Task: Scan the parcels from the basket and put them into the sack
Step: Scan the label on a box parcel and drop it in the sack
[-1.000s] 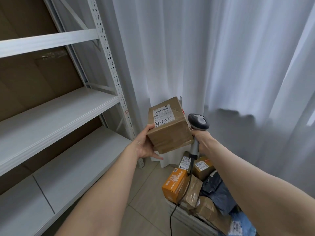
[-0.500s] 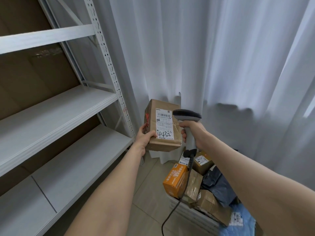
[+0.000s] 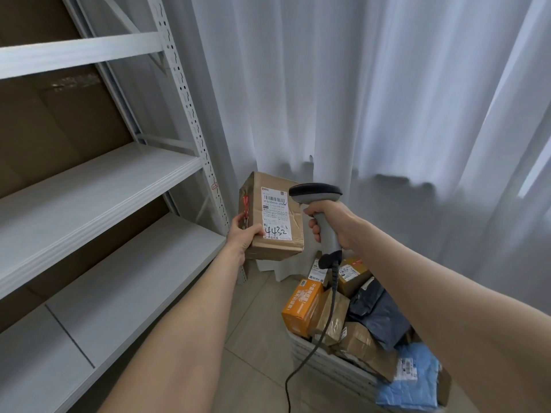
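- The step in hand looks like scanning: 1 brown cardboard parcel [image 3: 280,236] is held up in front of a white curtain [image 3: 357,84], above and to the left of the basket [image 3: 328,360].
- The left hand [image 3: 243,235] grasps the parcel's lower left corner, with the thumb on the front face beside the label [image 3: 275,214] and the fingers hidden behind the box.
- The label faces the viewer, with a barcode near its top and a handwritten 4432 below.
- The right hand [image 3: 334,222] is clenched round the grey handle of a barcode scanner [image 3: 316,192], whose dark head sits just right of the parcel's top edge.
- Whether the trigger is pressed cannot be told.
- The basket stands on the floor at lower right, heaped with more parcels, among them an orange box [image 3: 302,305]. The scanner's cable [image 3: 313,353] hangs across them.
- The sack is not in view.
- Next, the scanner's head likely needs to be aimed squarely at the barcode, and then the parcel carried to the sack.
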Motion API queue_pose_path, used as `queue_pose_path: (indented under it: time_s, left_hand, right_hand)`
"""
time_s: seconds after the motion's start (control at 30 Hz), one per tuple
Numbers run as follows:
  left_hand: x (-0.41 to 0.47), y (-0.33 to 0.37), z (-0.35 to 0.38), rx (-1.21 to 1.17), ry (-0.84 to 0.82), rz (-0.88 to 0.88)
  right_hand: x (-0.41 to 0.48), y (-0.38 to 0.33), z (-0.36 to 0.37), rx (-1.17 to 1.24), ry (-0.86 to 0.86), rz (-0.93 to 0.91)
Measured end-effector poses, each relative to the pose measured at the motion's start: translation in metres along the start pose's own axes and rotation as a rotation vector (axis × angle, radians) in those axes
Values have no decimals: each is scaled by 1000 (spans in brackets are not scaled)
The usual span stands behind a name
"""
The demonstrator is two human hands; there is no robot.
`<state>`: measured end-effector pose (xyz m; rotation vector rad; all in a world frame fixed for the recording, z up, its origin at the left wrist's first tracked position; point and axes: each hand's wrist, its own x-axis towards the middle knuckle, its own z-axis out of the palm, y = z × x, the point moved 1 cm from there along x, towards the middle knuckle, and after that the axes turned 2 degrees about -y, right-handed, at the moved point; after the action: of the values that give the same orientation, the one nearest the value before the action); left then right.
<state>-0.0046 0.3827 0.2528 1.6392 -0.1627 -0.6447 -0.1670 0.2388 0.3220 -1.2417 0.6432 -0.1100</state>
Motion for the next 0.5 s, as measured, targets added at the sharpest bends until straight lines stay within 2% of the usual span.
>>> queue_pose_path:
  time_s: [0.2, 0.4, 0.5]
  left_hand:
    - [-4, 0, -13, -5, 1, -23]
    - [-11, -1, -57, -49, 60, -196]
    - [-19, -3, -84, -69, 55, -258]
  right_hand:
    - [4, 3, 14, 48, 14, 16]
    - [21, 25, 48, 170, 172, 18]
    - [30, 42, 69, 132, 190, 42]
